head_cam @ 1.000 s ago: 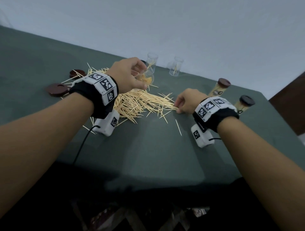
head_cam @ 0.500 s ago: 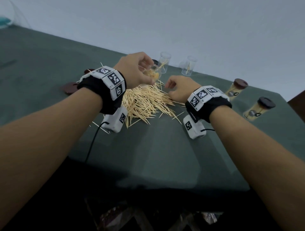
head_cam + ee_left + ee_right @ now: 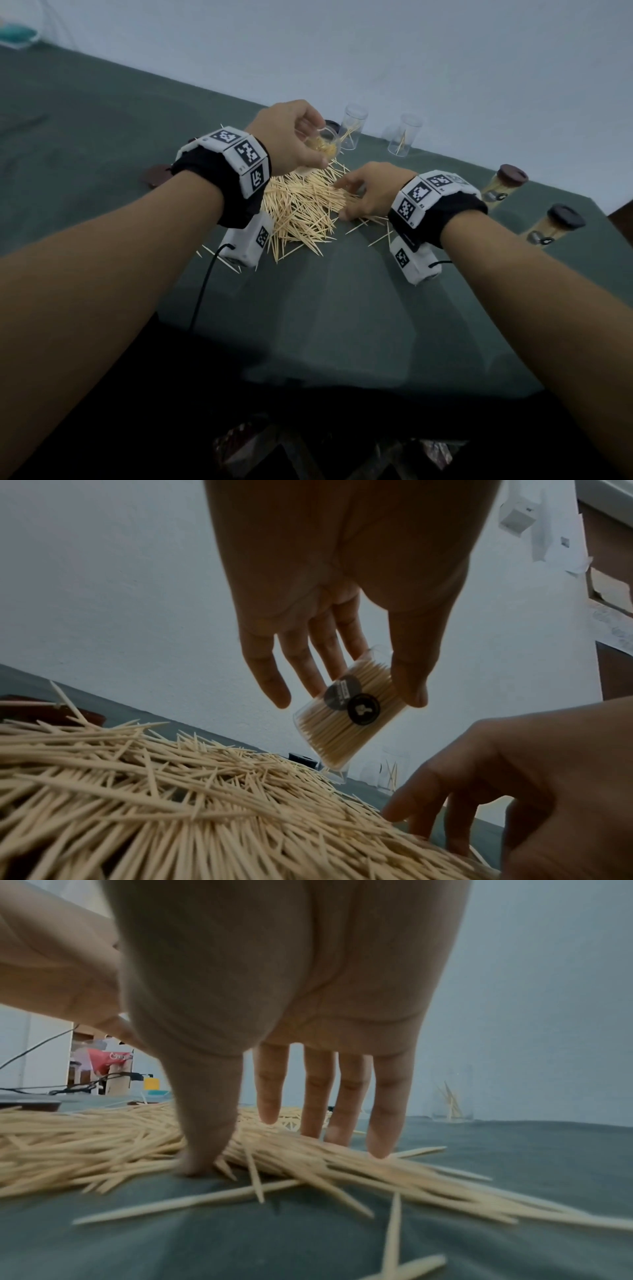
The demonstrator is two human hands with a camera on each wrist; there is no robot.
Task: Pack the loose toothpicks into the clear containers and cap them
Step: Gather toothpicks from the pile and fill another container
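Note:
Loose toothpicks lie in a heap (image 3: 301,209) on the green table (image 3: 342,325). My left hand (image 3: 308,144) hovers above the far side of the heap and grips a clear container (image 3: 325,147), tilted and packed with toothpicks; the left wrist view shows it (image 3: 346,712) between thumb and fingers, with dark round labels. My right hand (image 3: 342,200) rests on the heap's right side. In the right wrist view, its thumb (image 3: 205,1137) touches the cloth and its straight fingers (image 3: 380,1123) press on a bundle of toothpicks (image 3: 308,1156).
Two clear uncapped containers (image 3: 352,132) (image 3: 404,135), each with a few toothpicks, stand at the back. Two filled, capped containers (image 3: 503,185) (image 3: 555,226) lie at the right. A brown cap (image 3: 157,173) lies left of the heap. Stray toothpicks (image 3: 380,238) lie near my right wrist.
My right hand has moved left from the heap's right fringe onto the heap, and its fingers have spread. My left hand still holds the container above the heap.

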